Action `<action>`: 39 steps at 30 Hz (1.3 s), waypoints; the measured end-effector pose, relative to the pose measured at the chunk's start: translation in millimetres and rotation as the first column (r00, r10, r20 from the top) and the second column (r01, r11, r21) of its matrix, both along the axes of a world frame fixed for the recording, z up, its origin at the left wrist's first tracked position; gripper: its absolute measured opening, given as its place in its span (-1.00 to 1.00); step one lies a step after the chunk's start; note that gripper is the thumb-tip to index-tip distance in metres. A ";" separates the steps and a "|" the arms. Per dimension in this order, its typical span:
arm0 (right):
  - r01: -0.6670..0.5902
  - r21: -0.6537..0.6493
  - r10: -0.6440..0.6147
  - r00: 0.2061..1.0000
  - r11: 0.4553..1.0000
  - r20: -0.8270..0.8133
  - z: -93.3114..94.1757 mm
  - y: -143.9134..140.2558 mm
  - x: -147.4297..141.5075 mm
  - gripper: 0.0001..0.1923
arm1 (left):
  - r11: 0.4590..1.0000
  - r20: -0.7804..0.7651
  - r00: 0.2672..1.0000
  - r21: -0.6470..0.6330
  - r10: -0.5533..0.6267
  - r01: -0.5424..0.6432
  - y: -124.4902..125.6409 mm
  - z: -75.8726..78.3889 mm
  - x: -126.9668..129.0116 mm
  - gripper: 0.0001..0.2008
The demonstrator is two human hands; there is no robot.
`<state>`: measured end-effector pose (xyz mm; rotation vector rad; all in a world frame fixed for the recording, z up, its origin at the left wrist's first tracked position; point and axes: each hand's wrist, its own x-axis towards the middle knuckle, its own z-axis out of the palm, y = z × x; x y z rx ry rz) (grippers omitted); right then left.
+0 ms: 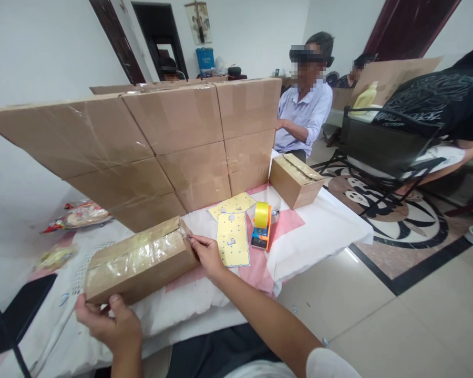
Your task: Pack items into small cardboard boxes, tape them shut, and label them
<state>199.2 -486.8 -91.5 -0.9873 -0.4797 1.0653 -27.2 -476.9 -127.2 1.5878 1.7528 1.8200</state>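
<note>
A long brown cardboard box point(142, 260), its top sealed with clear tape, lies on the white tablecloth point(323, 231) in front of me. My left hand point(106, 320) grips its near left end, thumb on the side. My right hand point(207, 254) presses against its far right end, fingers at the taped edge. Just right of that hand lie two yellow sheets point(232, 239) with small holes and a tape dispenser point(261, 224) carrying a yellow roll.
A tall wall of taped cardboard panels point(173, 142) stands behind the box. A second small box point(295, 181) sits at the table's far right corner. Snack packets point(81, 215) lie at left. One person in a light shirt point(305, 113) sits beyond; another sits in a black chair point(382, 144) on the right.
</note>
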 end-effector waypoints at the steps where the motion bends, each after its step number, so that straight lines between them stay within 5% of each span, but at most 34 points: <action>1: 0.002 0.001 -0.002 1.000 1.000 0.025 0.0 -0.3 0.9 -0.55 | 1.000 -0.002 1.000 -0.002 0.000 0.000 -0.4 0.5 0.3 -0.15; 14: 0.005 0.083 -0.011 0.997 0.997 0.082 -2.4 -3.2 -1.0 -0.52 | 0.999 0.034 0.999 0.017 -0.030 0.029 -0.4 1.6 1.1 -0.14; 21: -0.086 -0.052 0.083 0.994 0.995 -0.065 -0.9 -0.5 5.0 -0.38 | 1.000 0.045 0.999 -0.014 -0.015 0.016 -1.5 5.7 3.9 -0.19; 39: -0.172 -0.054 0.164 0.979 0.984 -0.116 10.6 -2.5 12.5 -0.42 | 0.999 0.041 0.999 -0.018 -0.029 0.030 -4.1 10.2 6.5 -0.21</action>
